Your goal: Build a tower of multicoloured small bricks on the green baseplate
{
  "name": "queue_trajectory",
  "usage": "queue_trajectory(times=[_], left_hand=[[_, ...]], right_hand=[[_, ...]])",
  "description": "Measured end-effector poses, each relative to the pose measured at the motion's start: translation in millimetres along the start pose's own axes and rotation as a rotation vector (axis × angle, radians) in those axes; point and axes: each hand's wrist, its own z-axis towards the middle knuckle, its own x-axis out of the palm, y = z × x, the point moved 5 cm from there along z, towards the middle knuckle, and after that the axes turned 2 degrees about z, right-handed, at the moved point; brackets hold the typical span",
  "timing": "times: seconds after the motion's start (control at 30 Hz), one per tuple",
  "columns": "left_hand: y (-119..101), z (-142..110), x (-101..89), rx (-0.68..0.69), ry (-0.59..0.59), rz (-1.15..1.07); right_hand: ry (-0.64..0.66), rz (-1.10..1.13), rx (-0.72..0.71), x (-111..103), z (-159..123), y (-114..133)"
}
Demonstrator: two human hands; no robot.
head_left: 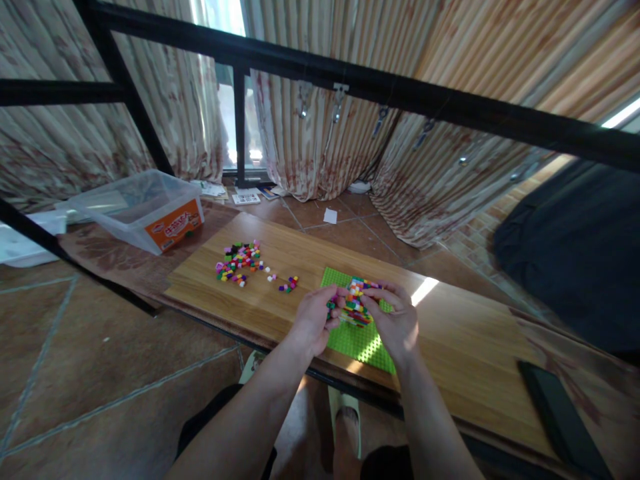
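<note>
A multicoloured block of small toy building bricks (pixel 358 308) stands on the bright green studded baseplate (pixel 357 343). From its left side, my left hand (pixel 314 319) curls around a few loose green and purple bricks (pixel 331 305), its fingertips reaching the block's edge. My right hand (pixel 397 321) is closed against the right side of the block, with thumb and fingers on its upper part. The fingers partly hide the block, and any single brick in the right fingertips is too small to tell. Left of the hands lies a pile of loose bricks (pixel 240 261), with a smaller cluster (pixel 289 285) nearer.
The wooden board (pixel 460 340) lies on a cloth-covered bench. A clear plastic box (pixel 150 210) with an orange label stands at the left end. A dark flat object (pixel 563 417) lies at the right. A black metal rail (pixel 310 63) crosses in front of the curtains (pixel 320 133).
</note>
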Motion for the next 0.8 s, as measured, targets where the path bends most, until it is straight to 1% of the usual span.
queue_trajectory(times=[0.3,0.43,0.63,0.8], left_hand=[[-0.2,0.6,-0.4,-0.005,0.002,0.010],[-0.1,0.5,-0.4,-0.002,-0.004,0.020],[0.8,1.0,-0.7,0.004,0.000,0.018],[0.9,0.1,-0.9,0.006,-0.004,0.028]], right_hand=[[-0.029,0.187,0.137,3.6,-1.8,-8.3],[-0.009,0.199,0.134,4.9,-1.6,-8.0],[0.005,0.157,0.077,3.7,-1.9,-0.8],[-0.019,0.241,0.179,5.3,-2.6,-4.0]])
